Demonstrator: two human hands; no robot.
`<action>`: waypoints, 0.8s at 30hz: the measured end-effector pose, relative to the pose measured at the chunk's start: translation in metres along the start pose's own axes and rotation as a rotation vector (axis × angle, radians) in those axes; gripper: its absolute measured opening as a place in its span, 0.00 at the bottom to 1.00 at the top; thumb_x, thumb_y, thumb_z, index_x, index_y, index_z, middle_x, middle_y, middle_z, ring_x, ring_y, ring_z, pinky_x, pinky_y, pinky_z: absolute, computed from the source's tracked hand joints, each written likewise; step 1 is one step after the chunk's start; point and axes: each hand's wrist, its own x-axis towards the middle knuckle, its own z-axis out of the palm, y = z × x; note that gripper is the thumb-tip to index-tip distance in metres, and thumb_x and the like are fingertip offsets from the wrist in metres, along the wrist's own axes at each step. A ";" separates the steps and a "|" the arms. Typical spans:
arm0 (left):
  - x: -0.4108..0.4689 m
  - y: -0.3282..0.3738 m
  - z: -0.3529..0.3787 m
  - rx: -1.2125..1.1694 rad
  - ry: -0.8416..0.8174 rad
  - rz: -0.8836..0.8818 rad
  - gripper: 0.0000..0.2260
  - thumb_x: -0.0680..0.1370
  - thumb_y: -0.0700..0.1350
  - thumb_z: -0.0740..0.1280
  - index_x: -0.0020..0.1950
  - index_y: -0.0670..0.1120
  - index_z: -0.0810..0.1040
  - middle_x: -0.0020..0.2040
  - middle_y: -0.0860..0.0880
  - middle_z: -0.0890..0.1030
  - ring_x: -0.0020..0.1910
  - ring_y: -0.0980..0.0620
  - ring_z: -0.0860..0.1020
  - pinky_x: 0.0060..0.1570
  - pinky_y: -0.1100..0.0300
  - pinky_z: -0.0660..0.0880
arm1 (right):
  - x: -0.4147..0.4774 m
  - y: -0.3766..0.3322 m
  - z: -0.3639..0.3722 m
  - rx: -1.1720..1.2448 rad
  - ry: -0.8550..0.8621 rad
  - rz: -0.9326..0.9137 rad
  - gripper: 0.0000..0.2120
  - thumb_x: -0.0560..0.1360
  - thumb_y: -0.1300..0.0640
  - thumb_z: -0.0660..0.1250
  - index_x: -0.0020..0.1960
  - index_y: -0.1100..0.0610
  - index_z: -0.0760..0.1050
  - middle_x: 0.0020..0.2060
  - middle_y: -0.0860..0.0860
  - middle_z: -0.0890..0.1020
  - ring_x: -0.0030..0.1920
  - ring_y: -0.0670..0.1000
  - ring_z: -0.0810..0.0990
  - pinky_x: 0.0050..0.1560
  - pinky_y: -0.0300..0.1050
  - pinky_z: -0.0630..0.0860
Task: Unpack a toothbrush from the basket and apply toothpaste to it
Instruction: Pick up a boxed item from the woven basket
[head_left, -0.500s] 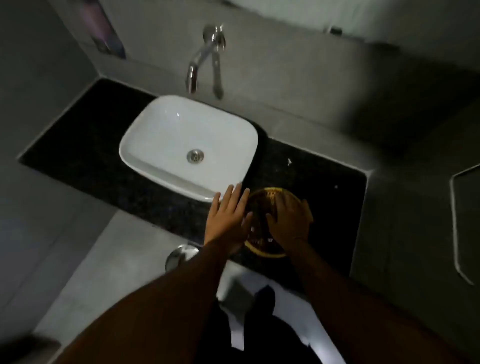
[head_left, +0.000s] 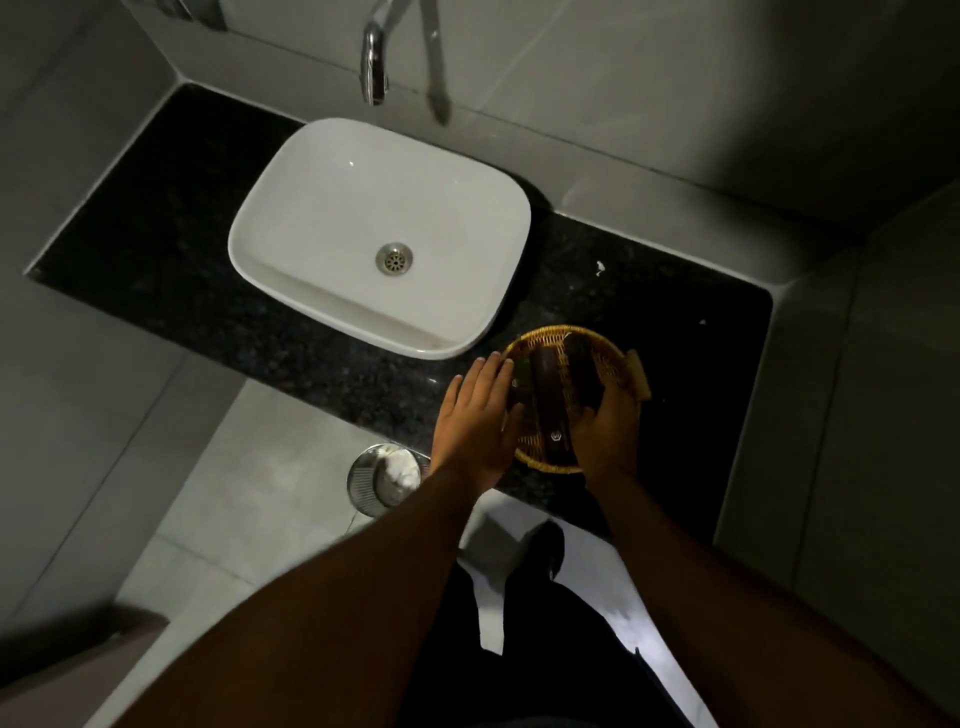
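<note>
A round woven basket (head_left: 618, 364) stands on the black stone counter (head_left: 171, 249), right of the sink. In it lie dark long packets; one dark tube-like packet (head_left: 550, 400) with a small white logo runs lengthwise down the middle. My left hand (head_left: 475, 421) rests flat, fingers apart, against the basket's left rim. My right hand (head_left: 608, 431) reaches into the basket's near right side, fingers curled around a dark item there; what that item is stays hidden in the dim light. No toothbrush or toothpaste can be told apart.
A white basin (head_left: 332, 208) sits on the counter under a chrome tap (head_left: 375, 73). A steel bin (head_left: 382, 480) with white paper stands on the floor below the counter edge. Grey tiled walls close in left, back and right.
The view has drawn closer to the counter. My right hand has slid from over the basket's middle to its near right side, uncovering the dark packets. My left hand stays at the left rim.
</note>
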 end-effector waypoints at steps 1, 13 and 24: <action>0.007 0.005 -0.008 -0.057 0.027 -0.038 0.29 0.89 0.55 0.57 0.89 0.47 0.62 0.89 0.45 0.64 0.89 0.45 0.61 0.87 0.43 0.58 | -0.006 -0.001 -0.006 0.003 -0.003 0.003 0.28 0.78 0.56 0.64 0.77 0.57 0.65 0.77 0.57 0.65 0.77 0.59 0.62 0.76 0.59 0.62; 0.069 0.030 -0.066 -0.507 -0.200 -0.165 0.22 0.90 0.54 0.59 0.57 0.42 0.88 0.54 0.41 0.90 0.55 0.41 0.88 0.62 0.47 0.82 | -0.048 0.014 -0.056 0.037 -0.149 -0.480 0.25 0.80 0.60 0.62 0.75 0.48 0.66 0.70 0.51 0.70 0.70 0.50 0.68 0.68 0.55 0.74; 0.060 0.005 -0.094 -1.215 -0.224 -0.436 0.20 0.92 0.52 0.56 0.74 0.41 0.78 0.30 0.45 0.81 0.22 0.53 0.78 0.27 0.59 0.82 | -0.052 0.003 -0.064 0.205 -0.236 -0.411 0.25 0.79 0.56 0.67 0.75 0.48 0.67 0.72 0.49 0.69 0.70 0.52 0.71 0.65 0.56 0.77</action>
